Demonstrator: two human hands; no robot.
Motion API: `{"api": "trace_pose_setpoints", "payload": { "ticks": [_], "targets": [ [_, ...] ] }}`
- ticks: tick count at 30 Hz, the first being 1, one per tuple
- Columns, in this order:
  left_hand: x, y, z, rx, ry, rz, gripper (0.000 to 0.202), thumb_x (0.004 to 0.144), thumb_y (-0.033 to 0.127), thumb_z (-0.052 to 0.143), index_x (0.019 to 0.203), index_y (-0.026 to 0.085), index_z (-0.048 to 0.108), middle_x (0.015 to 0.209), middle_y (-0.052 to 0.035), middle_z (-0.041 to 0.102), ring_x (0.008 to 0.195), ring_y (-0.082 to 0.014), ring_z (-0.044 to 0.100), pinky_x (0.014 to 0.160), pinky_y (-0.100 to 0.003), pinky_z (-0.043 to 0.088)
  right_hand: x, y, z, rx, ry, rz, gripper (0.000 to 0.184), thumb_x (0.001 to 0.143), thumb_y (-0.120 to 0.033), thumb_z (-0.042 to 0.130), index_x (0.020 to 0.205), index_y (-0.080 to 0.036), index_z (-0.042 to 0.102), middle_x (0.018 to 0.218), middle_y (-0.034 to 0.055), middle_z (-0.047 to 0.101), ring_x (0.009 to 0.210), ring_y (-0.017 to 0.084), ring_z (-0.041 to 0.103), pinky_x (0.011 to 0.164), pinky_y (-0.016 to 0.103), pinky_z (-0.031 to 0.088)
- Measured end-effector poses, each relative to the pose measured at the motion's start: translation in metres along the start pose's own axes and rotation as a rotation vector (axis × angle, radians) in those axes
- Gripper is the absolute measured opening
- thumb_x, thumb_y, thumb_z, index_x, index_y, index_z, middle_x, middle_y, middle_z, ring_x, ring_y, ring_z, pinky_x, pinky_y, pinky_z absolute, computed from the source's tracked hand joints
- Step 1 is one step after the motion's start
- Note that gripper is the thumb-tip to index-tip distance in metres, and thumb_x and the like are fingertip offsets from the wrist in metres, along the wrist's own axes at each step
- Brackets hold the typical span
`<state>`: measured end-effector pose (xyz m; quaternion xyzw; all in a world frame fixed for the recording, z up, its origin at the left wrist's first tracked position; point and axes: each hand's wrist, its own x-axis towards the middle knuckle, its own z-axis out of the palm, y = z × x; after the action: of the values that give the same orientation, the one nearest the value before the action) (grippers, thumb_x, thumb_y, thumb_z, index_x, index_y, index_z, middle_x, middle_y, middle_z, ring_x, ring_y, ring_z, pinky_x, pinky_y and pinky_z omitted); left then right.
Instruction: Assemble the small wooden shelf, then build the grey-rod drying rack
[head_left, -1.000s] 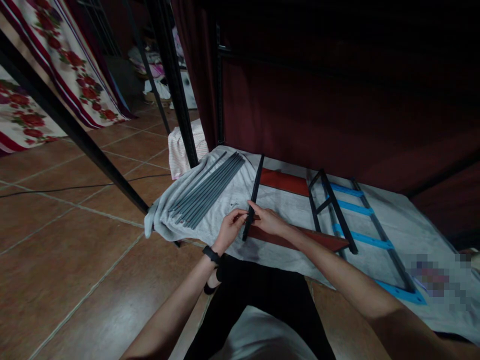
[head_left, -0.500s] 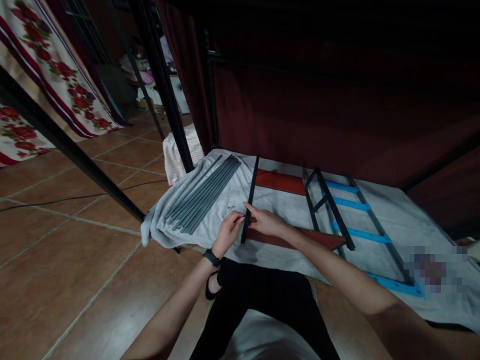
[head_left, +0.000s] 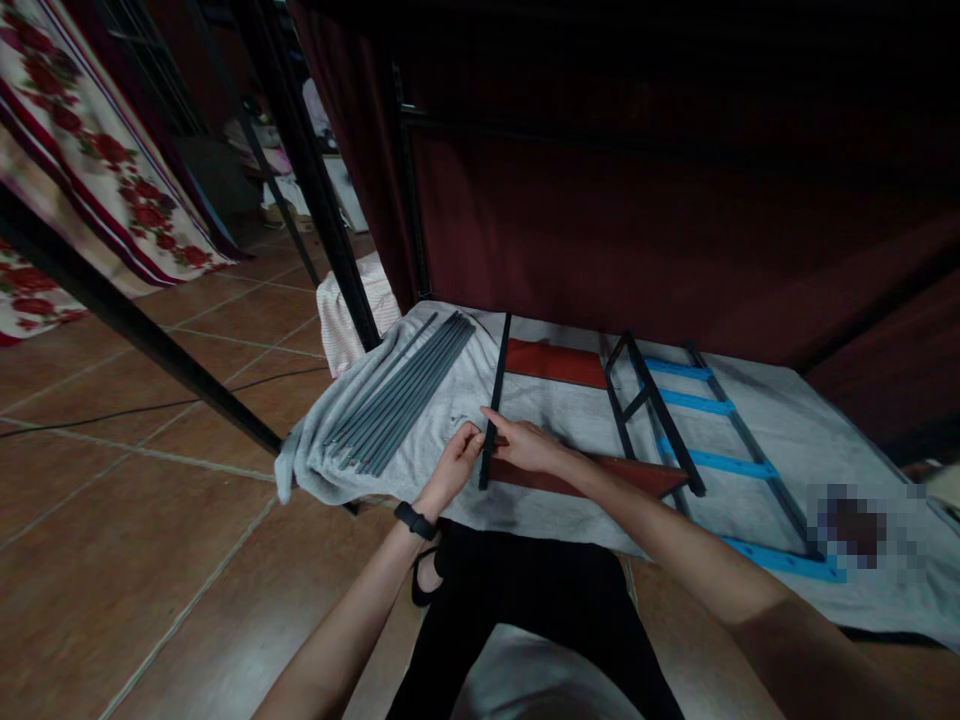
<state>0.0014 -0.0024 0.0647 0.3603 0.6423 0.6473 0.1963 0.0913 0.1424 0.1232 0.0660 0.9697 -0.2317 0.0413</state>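
On the grey cloth (head_left: 420, 470), from the head view, I see my left hand (head_left: 454, 462) and right hand (head_left: 525, 445) meet near the black bar's (head_left: 495, 385) near end. Both sets of fingers are pinched onto it, probably steadying it against the red panel (head_left: 555, 362). Grey rods (head_left: 405, 385) lie bundled alongside.

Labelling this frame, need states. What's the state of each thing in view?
bar, flat on cloth, hands at its near end
left hand, curled, fingertips at bar, grip unclear
right hand, closed on bar
rods, bundled, lying on cloth, untouched
boards, flat, left ends at bar
frame, flat on cloth
cloth, spread on floor, left edge rumpled
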Motion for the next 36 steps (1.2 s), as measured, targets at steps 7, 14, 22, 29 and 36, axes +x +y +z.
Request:
{"api": "trace_pose_setpoints", "payload": {
  "ticks": [7,14,22,29,36],
  "targets": [
    [-0.001,-0.010,-0.005,0.094,-0.023,0.113,0.025,0.095,0.044,0.049,0.085,0.021,0.052,0.078,0.0007,0.049,0.076,-0.0157,0.047,0.074,-0.029,0.040,0.001,-0.001,-0.001,0.009,-0.006,0.010,0.076,0.091,-0.031,0.057,0.158,-0.019,0.024,0.109,0.0070,0.074,0.098,0.022,0.069,0.081,0.026,0.047],
    [0.006,-0.009,-0.007,0.031,-0.104,-0.078,0.035,0.094,0.052,0.049,0.077,0.021,0.046,0.067,0.0047,0.040,0.063,-0.0131,0.037,0.061,-0.026,0.035,0.001,0.003,0.001,-0.009,0.006,-0.003,0.076,0.090,-0.027,0.057,0.158,-0.020,0.023,0.107,0.0069,0.075,0.096,0.022,0.069,0.079,0.026,0.047],
    [0.004,-0.006,-0.006,0.157,-0.079,0.063,0.029,0.095,0.044,0.046,0.078,0.021,0.048,0.074,0.0023,0.045,0.072,-0.0151,0.043,0.071,-0.028,0.039,0.002,0.004,0.002,0.009,0.009,0.001,0.076,0.091,-0.033,0.057,0.158,-0.021,0.024,0.106,0.0060,0.075,0.094,0.020,0.068,0.078,0.025,0.045],
    [0.000,-0.008,-0.008,0.198,-0.061,0.140,0.023,0.096,0.040,0.047,0.086,0.021,0.054,0.080,-0.0001,0.051,0.077,-0.0164,0.048,0.076,-0.029,0.040,0.002,0.002,0.000,0.015,0.008,-0.027,0.076,0.091,-0.036,0.056,0.158,-0.017,0.025,0.106,0.0071,0.074,0.095,0.022,0.068,0.077,0.026,0.046],
    [0.008,-0.007,-0.011,0.097,-0.117,-0.002,0.034,0.095,0.049,0.047,0.076,0.022,0.045,0.070,0.0036,0.042,0.067,-0.0142,0.040,0.065,-0.027,0.036,0.001,0.001,0.000,0.027,0.015,-0.017,0.078,0.090,-0.034,0.059,0.158,-0.018,0.024,0.105,0.0061,0.075,0.093,0.020,0.068,0.078,0.025,0.046]
  ]
}}
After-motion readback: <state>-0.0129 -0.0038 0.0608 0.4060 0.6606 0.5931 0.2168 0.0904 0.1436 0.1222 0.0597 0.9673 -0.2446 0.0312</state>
